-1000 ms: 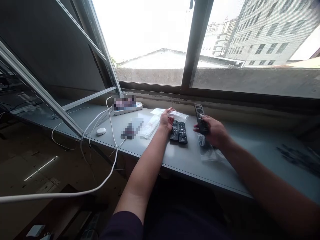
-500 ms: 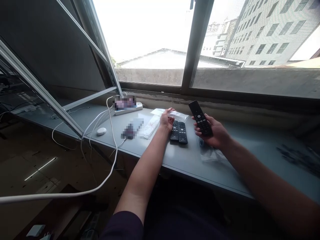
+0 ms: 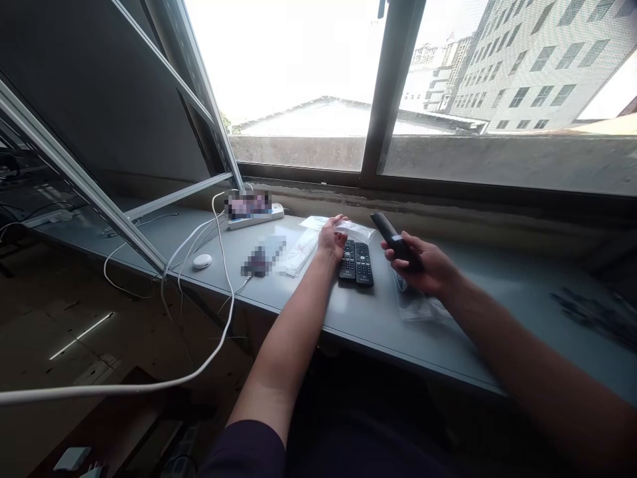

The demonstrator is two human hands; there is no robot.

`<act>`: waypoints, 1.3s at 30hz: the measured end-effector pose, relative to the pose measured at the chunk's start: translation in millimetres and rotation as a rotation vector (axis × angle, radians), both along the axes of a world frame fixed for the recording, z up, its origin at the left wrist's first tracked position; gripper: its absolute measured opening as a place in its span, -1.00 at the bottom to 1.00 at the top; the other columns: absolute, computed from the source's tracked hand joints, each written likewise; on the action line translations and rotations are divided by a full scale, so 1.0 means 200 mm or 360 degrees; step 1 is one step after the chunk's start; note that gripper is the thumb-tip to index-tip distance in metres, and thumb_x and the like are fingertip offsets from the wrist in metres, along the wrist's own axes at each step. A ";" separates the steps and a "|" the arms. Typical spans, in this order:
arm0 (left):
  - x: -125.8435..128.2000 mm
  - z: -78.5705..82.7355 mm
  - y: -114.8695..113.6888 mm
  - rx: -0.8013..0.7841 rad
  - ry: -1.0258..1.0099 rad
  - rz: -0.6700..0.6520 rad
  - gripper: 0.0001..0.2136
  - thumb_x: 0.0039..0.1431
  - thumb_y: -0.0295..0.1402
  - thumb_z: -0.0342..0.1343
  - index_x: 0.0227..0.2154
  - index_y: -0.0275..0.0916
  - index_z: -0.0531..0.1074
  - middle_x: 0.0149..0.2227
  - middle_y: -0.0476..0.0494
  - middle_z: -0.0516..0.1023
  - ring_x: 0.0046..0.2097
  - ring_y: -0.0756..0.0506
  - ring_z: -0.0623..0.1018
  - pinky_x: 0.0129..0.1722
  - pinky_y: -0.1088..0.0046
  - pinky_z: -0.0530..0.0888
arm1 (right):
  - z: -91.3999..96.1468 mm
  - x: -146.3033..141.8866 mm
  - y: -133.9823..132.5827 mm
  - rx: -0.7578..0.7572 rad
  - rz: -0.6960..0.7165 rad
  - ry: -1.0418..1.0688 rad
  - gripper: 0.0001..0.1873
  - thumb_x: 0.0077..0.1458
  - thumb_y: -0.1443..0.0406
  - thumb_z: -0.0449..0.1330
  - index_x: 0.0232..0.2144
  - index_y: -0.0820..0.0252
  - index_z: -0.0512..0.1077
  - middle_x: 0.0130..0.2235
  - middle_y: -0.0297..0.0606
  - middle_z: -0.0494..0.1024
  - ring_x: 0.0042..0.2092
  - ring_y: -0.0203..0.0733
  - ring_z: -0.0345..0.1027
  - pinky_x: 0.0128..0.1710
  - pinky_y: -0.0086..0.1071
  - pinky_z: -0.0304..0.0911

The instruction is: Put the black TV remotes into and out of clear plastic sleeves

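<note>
Gripping remote [image 3: 384, 228], R hand [image 3: 423, 262], right of frame ctr.
Hand clamped round remote's near end, far end tilted to upper left. L hand [image 3: 332, 241] at ctr, nr bag [image 3: 362, 231] & two flat remotes [image 3: 363, 267]; its grip: can't tell.

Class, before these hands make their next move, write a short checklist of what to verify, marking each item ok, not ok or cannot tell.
1. Held remote control secure in the right hand: ok, fingers and thumb wrap its lower part.
2. Its buttons facing the camera: not ok, only a smooth dark surface shows.
3. Remote pair lying side by side on the table, buttons up: ok.
4. Left hand gripping the plastic packaging around it: cannot tell, the contact is hidden.
5. Contents of the clear plastic bag below the right hand: cannot tell, it is partly covered.
</note>
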State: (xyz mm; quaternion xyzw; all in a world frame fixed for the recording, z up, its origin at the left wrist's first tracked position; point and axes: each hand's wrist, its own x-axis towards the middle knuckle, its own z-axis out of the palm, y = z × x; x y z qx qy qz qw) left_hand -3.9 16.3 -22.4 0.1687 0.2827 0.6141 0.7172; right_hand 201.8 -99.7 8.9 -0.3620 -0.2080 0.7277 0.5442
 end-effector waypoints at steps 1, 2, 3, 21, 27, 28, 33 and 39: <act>0.00 0.00 0.00 0.0002 -0.0005 0.0001 -0.99 0.37 -0.46 0.29 -0.19 -0.26 0.59 -0.26 -0.13 0.71 -0.43 0.09 0.61 -0.56 0.69 0.41 | 0.00 0.00 0.00 0.0023 0.0020 0.0009 -0.81 0.58 0.22 0.10 0.07 0.09 0.48 -0.11 -0.03 0.68 -0.35 -0.15 0.52 -0.68 -0.48 0.43; 0.00 0.00 0.00 0.0001 -0.0008 0.0003 -0.99 0.38 -0.46 0.28 -0.19 -0.26 0.59 -0.26 -0.13 0.71 -0.43 0.09 0.61 -0.56 0.69 0.41 | 0.00 0.00 0.00 0.0039 0.0037 0.0013 -0.81 0.58 0.21 0.08 0.06 0.07 0.47 -0.12 -0.04 0.67 -0.36 -0.16 0.49 -0.68 -0.47 0.41; 0.00 0.00 0.00 0.0001 -0.0010 0.0004 -0.99 0.38 -0.46 0.28 -0.19 -0.27 0.59 -0.26 -0.13 0.71 -0.43 0.09 0.61 -0.56 0.69 0.41 | -0.01 0.00 0.00 0.0051 0.0048 0.0015 -0.80 0.59 0.19 0.07 0.05 0.06 0.46 -0.13 -0.05 0.66 -0.37 -0.16 0.47 -0.69 -0.47 0.40; 0.00 0.00 -0.01 -0.0001 0.0036 -0.0006 -0.96 0.40 -0.44 0.28 -0.20 -0.30 0.60 -0.26 -0.13 0.70 -0.45 0.10 0.59 -0.56 0.68 0.40 | 0.02 -0.03 -0.02 -0.0072 -0.0021 0.0078 -0.75 0.62 0.24 0.07 0.12 0.15 0.52 -0.31 -0.21 0.53 -0.38 -0.21 0.47 -0.44 -0.42 0.66; 0.00 0.00 0.00 -0.0017 0.0033 0.0004 -0.92 0.36 -0.46 0.32 -0.13 -0.28 0.60 -0.24 -0.12 0.71 -0.43 0.09 0.59 -0.53 0.67 0.41 | -0.03 0.01 0.02 0.0029 -0.0013 -0.0182 -0.76 0.39 0.48 0.18 -0.01 0.21 0.58 -0.16 -0.07 0.70 -0.18 -0.10 0.67 -0.19 -0.30 0.73; 0.00 0.00 0.00 -0.0017 0.0030 0.0005 -0.91 0.35 -0.46 0.33 -0.13 -0.28 0.60 -0.24 -0.12 0.71 -0.43 0.10 0.59 -0.53 0.67 0.41 | -0.05 0.02 0.02 0.0085 -0.0005 -0.0261 -0.76 0.33 0.49 0.22 -0.04 0.20 0.59 -0.13 -0.05 0.73 -0.15 -0.07 0.69 -0.17 -0.28 0.73; 0.00 0.00 0.00 -0.0011 0.0030 0.0011 -0.95 0.38 -0.45 0.29 -0.14 -0.28 0.60 -0.25 -0.12 0.70 -0.44 0.10 0.59 -0.55 0.67 0.40 | -0.11 0.04 0.04 0.0466 -0.0053 -0.0582 -0.67 0.11 0.40 0.51 -0.07 0.09 0.63 -0.13 -0.15 0.78 0.00 0.06 0.73 0.02 -0.09 0.70; 0.00 -0.01 0.01 -0.0010 0.0011 -0.0006 -0.97 0.36 -0.46 0.29 -0.19 -0.30 0.60 -0.28 -0.13 0.69 -0.44 0.09 0.59 -0.56 0.67 0.39 | -0.16 0.02 0.06 0.0840 -0.0248 -0.0823 -0.44 -0.07 0.14 0.71 -0.01 -0.04 0.70 -0.03 -0.26 0.81 0.13 0.09 0.69 0.30 0.05 0.52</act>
